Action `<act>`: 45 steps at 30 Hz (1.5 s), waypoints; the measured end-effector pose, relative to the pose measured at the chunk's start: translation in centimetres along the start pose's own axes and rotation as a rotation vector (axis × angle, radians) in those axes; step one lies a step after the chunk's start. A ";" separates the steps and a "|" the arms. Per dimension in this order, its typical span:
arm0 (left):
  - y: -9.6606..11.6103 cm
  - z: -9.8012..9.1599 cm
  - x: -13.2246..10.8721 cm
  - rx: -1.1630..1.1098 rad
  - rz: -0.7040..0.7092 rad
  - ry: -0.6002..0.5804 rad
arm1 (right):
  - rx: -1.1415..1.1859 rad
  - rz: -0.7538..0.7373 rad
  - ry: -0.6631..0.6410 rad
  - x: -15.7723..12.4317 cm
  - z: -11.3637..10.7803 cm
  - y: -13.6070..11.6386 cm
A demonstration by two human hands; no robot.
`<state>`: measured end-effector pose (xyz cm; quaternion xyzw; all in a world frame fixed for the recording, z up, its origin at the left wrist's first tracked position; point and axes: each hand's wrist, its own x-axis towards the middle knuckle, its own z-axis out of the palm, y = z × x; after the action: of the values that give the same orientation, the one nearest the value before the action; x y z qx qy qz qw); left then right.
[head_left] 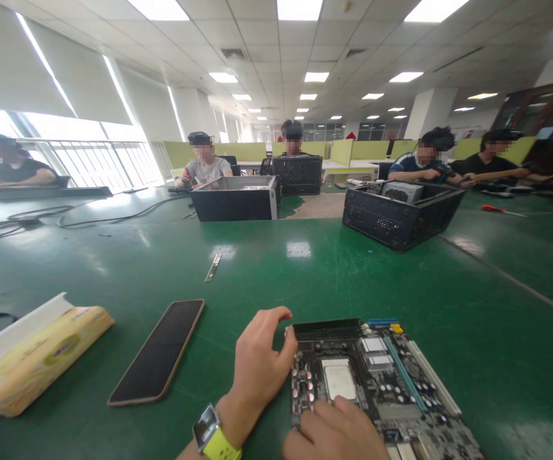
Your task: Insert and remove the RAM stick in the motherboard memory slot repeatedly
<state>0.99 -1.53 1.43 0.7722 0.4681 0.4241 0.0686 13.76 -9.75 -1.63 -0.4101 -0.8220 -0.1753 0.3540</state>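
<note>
A motherboard (377,377) lies flat on the green table at the lower right, with a silver square processor (338,378) showing in its socket. My left hand (262,358) is at the board's far left corner, beside the end of the dark memory slots (327,329). Its thumb and index finger are apart, with no object visible between them. Over the board's near part, my right hand (336,431) is curled with its knuckles up, just below the processor. Its fingertips are hidden, and so is anything they hold. A memory stick (213,267) lies farther off on the table.
Left of my hands lie a phone (159,351) and a yellow tissue pack (41,358). Open computer cases (235,201) (401,214) stand across the table. A screwdriver (494,209) lies at the far right. Cables (108,220) run along the left. Several people sit around.
</note>
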 end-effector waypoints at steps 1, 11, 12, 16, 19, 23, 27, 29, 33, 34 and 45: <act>0.0 0.0 0.0 -0.002 -0.001 -0.002 | -0.008 0.059 -0.095 0.3 -0.5 1.0; 0.3 0.1 -0.1 -0.016 0.008 -0.035 | -0.362 0.851 -0.619 1.1 -5.7 18.8; 0.3 0.1 0.0 -0.020 0.010 -0.033 | -0.351 0.844 -0.619 1.0 -5.8 18.9; 0.4 0.1 0.0 -0.032 0.017 -0.043 | -0.191 0.768 -0.666 1.6 -6.6 14.9; 0.4 0.2 0.1 -0.019 0.030 -0.081 | 0.420 0.664 -0.812 2.5 -8.0 11.0; 0.2 0.3 0.2 0.009 0.032 -0.139 | 0.885 0.737 -0.589 2.8 -8.3 10.7; -0.1 0.6 0.1 0.036 0.044 -0.219 | 0.407 0.809 -0.242 1.6 -5.5 14.6; -0.3 0.7 0.0 0.045 0.056 -0.285 | 0.323 0.784 -0.282 0.8 -3.9 15.9; -0.6 0.9 -0.2 0.039 0.082 -0.373 | 0.280 0.726 -0.394 0.1 -2.6 16.4; -0.6 0.9 -0.3 0.036 0.082 -0.382 | 0.280 0.704 -0.403 0.1 -2.6 16.3; 0.0 0.3 0.1 -0.050 0.016 -0.356 | 0.355 0.670 -0.372 0.5 -3.1 15.9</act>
<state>1.18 -1.36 1.32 0.8368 0.4320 0.2926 0.1662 27.63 -1.65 0.81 -0.6120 -0.7107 0.1706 0.3022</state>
